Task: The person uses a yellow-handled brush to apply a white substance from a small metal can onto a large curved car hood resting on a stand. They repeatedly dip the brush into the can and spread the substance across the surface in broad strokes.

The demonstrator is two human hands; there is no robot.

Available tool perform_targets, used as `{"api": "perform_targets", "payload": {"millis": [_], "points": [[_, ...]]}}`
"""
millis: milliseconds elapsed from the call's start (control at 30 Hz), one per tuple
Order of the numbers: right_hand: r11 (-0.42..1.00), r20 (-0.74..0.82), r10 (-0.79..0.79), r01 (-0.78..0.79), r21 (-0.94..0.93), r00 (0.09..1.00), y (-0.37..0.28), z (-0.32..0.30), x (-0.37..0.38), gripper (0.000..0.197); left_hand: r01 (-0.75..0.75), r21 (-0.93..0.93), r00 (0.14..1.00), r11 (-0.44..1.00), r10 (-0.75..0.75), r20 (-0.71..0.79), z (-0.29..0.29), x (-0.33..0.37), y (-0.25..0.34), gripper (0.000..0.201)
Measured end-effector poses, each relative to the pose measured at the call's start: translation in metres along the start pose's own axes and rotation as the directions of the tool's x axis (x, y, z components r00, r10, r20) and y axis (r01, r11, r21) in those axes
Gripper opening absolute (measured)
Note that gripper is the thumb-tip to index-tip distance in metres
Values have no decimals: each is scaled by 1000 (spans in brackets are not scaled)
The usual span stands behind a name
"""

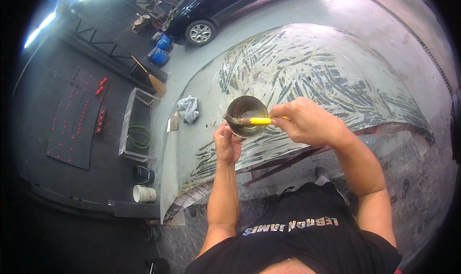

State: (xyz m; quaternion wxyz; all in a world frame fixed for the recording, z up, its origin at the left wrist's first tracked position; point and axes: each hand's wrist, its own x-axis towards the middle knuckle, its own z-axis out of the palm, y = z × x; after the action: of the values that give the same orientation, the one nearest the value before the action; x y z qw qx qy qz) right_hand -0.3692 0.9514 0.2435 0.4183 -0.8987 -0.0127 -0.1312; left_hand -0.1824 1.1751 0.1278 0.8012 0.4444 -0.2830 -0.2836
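My left hand grips a round metal can from its near left side, its fingers partly hidden by the can. Across the can's mouth lies a paintbrush with a yellow handle and dark, crusted bristles. My right hand pinches the end of that handle, to the right of the can. Both hands are over a large curved grey panel covered with dark streaks. What is inside the can is hard to make out.
On the panel's left part lie a crumpled grey-blue cloth and a small flat piece. Further left stand a metal frame with a coiled hose, a white bucket and a broom. Blue containers and a dark car are beyond.
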Motion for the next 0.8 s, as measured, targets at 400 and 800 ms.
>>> {"api": "perform_targets", "payload": {"millis": [400,800], "points": [[983,24,81,-76,-166,996,-11,-17,19,21,-90,130,965,987,119,-234,-3,-6,-2,58],[585,304,229,-380,716,925,46,36,30,28,-213,324,961,922,257,-100,2,-2,8,63]]}}
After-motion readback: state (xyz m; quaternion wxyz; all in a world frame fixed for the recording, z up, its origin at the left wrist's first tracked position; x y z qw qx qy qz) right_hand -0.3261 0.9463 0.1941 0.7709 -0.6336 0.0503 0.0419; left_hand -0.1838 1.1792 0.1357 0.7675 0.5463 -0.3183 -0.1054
